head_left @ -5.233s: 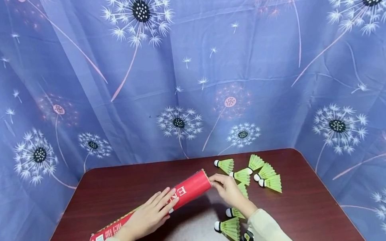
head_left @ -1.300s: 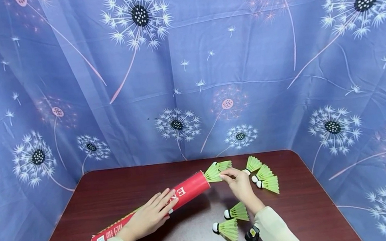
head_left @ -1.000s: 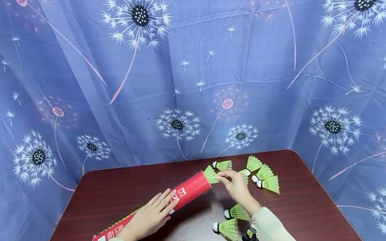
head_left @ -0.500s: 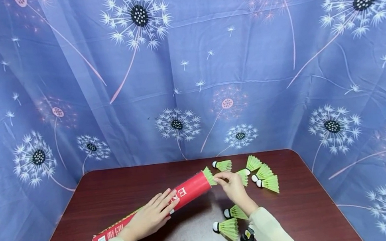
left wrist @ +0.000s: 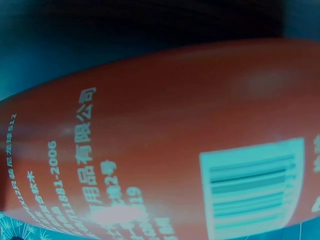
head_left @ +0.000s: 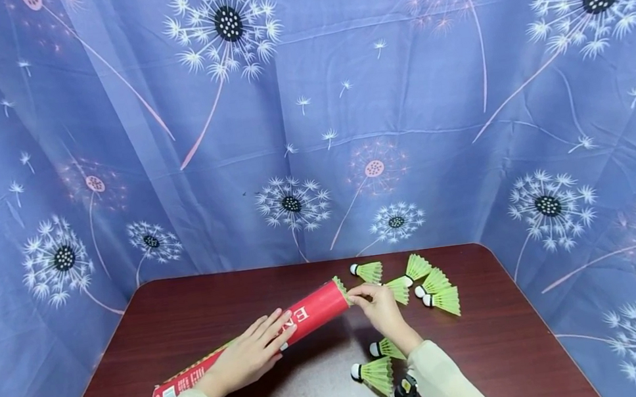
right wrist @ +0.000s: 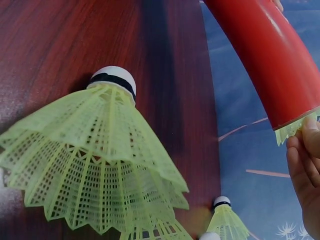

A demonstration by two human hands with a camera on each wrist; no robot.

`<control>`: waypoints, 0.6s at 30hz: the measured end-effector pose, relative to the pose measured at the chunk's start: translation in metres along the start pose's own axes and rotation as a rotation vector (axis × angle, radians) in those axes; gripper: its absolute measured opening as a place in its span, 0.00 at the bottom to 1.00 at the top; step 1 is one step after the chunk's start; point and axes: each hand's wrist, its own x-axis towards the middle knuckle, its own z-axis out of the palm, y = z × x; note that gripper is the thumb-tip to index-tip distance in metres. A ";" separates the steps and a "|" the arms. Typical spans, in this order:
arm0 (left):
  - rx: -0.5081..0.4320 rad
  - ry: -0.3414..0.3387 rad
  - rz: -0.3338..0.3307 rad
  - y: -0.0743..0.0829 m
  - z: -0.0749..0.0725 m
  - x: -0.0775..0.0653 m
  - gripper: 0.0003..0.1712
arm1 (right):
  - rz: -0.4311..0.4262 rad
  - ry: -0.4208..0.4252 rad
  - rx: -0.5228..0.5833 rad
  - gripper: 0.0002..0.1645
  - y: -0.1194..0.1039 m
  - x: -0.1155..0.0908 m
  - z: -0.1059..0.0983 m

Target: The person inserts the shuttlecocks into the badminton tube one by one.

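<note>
A red shuttlecock tube [head_left: 321,307] slants across the table, its mouth pointing right. My left hand [head_left: 250,356] holds it around the middle, fingers spread over the top. In the left wrist view, the tube's printed side and barcode [left wrist: 254,185] fill most of the frame. At the mouth, my right hand [head_left: 380,308] pinches the skirt edge of a yellow-green shuttlecock [right wrist: 282,134]. Only a short rim of that skirt shows outside the tube; the rest is hidden inside. Close below the right hand lie two loose shuttlecocks, the nearer one [head_left: 376,377] with its white cork to the left.
Several more shuttlecocks lie at the back right, including one at the rear [head_left: 367,272] and one at the outer side [head_left: 444,301]. A small black device [head_left: 406,391] shows by the right sleeve. A blue dandelion-print curtain [head_left: 309,127] hangs behind the brown table [head_left: 509,347].
The pinched shuttlecock has slid left into the tube, from most of its skirt showing to only the rim. My right hand has followed it; the left hand stays on the tube.
</note>
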 end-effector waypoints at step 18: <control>0.013 -0.005 -0.001 -0.002 0.003 -0.002 0.29 | 0.007 -0.140 -0.003 0.05 -0.004 0.005 -0.001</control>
